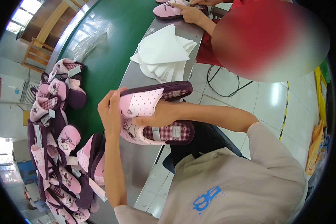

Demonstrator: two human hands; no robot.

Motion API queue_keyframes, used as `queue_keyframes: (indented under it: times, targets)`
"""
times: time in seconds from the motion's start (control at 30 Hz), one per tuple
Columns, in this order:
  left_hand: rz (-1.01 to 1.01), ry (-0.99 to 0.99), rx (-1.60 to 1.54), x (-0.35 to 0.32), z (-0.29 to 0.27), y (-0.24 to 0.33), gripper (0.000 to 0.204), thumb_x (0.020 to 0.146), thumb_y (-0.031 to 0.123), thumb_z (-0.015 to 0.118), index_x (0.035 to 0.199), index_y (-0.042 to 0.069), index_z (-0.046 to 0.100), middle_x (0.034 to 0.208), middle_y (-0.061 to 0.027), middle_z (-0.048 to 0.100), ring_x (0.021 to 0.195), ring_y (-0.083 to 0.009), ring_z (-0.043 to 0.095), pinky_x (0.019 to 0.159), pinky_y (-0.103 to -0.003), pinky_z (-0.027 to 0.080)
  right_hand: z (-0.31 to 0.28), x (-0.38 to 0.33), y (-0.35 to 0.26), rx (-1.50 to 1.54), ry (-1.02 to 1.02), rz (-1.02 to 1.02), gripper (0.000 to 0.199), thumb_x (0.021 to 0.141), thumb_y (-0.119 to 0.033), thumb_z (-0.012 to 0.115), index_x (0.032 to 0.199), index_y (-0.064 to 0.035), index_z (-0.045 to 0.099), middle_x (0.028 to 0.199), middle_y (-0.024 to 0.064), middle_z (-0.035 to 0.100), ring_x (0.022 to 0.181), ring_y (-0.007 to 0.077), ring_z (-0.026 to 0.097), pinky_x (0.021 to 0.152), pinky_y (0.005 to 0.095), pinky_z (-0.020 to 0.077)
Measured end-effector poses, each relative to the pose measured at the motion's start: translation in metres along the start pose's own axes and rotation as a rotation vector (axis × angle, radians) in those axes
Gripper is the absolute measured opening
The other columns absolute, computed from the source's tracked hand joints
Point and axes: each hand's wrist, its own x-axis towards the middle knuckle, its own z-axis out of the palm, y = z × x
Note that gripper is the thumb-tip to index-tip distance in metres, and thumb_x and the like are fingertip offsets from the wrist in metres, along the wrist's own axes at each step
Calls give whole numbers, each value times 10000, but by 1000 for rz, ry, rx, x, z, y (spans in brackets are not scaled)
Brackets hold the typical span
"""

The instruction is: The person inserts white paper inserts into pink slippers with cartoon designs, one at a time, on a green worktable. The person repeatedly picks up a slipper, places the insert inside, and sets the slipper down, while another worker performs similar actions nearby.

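Note:
A pair of pink slippers with dark purple soles is held over the steel table edge. The upper slipper (140,102) is pink and white with small dots. The lower slipper (132,130) has a printed figure on its vamp and a checked insole with a pale label. My left hand (111,110) is closed around the toe ends, its fingers partly hidden. At the upper slipper's opening, my right hand (158,115) grips with its thumb lying between the two; its other fingers are hidden.
Many similar slippers with tags (69,140) lie heaped at left on the green table surface (108,48). White shaped sheets (164,46) are stacked on the steel strip (134,171). Beyond them a co-worker's hands (192,15) work on another slipper (168,10). Clear plastic (87,44) lies nearby.

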Motion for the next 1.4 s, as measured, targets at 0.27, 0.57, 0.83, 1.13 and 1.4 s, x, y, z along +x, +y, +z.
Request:
queue_keyframes:
  times: [0.27, 0.57, 0.83, 1.13, 1.4]
  targets:
    - [-46, 29, 65, -4, -1, -12, 323, 1028, 244, 671, 917, -59, 685, 788, 11, 618, 767, -84, 517, 724, -277, 452, -3, 5, 3, -117, 58, 3, 309, 876, -190, 635, 1126, -18, 698, 1076, 188, 736, 978, 372, 684, 894, 460, 551]
    - [76, 84, 202, 5, 5, -20, 396, 1046, 320, 690, 884, -32, 606, 768, -31, 554, 759, -115, 480, 709, -304, 446, -2, 10, 16, -6, 100, 204, 352, 919, -260, 682, 1172, -16, 709, 1104, 204, 735, 1031, 362, 692, 960, 438, 539]
    - [118, 195, 178, 8, 6, -33, 366, 1079, 267, 641, 872, -32, 597, 773, -9, 541, 756, -107, 453, 692, -305, 417, -39, -12, -20, -610, -364, 430, 540, 970, -385, 720, 1304, 31, 636, 1148, 258, 705, 1124, 393, 684, 990, 451, 525]
    - [107, 86, 190, -40, -19, -17, 479, 1083, 232, 553, 1487, -25, 555, 1459, -183, 619, 1345, -290, 587, 1159, -401, 419, -19, -40, -9, -1032, -26, -155, 432, 860, -333, 782, 1099, 20, 713, 1037, 198, 721, 1008, 392, 715, 828, 471, 593]
    - [241, 352, 745, -136, -135, 36, 453, 1012, 162, 628, 1419, -34, 591, 1363, -208, 664, 1303, -379, 596, 1136, -466, 428, -58, 78, -33, -1257, 165, -292, 396, 866, -466, 774, 707, -108, 711, 715, 103, 668, 672, 327, 680, 624, 481, 545]
